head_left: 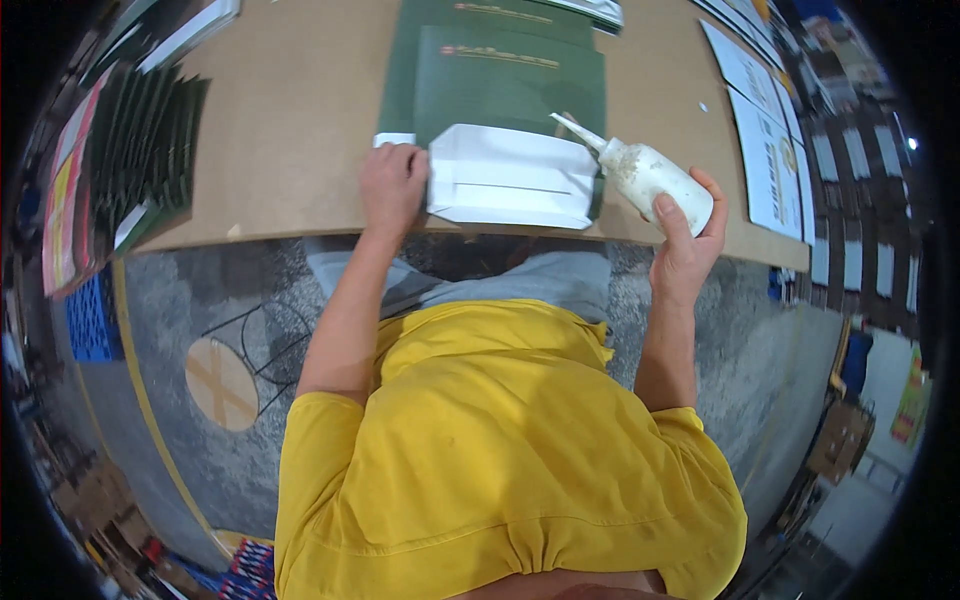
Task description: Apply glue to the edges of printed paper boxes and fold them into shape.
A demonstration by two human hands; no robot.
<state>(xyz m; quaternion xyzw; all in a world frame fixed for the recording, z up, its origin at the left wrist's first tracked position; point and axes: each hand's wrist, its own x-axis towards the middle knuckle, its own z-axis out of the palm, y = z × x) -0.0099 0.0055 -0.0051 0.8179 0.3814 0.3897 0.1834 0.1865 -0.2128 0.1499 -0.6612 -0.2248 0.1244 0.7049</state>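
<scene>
A green paper bag [500,85] lies flat on the table, its folded white bottom [512,175] toward me. Beneath it another green bag [402,75] shows along the left side, with a white strip. My left hand [393,185] rests at the left edge of the white bottom, its fingers curled closed; what they pinch, if anything, is hidden. My right hand [688,225] is wrapped round a white squeeze bottle [660,185], tilted with its thin nozzle pointing up and left over the bag. Smudges mark the bottle's shoulder.
Several folded green bags [150,150] stand bunched at the table's left end. White printed sheets [765,150] lie along the right edge of the brown table [290,120]. Below, a round-topped stool [222,385] stands on the floor at left, near a blue crate [90,318].
</scene>
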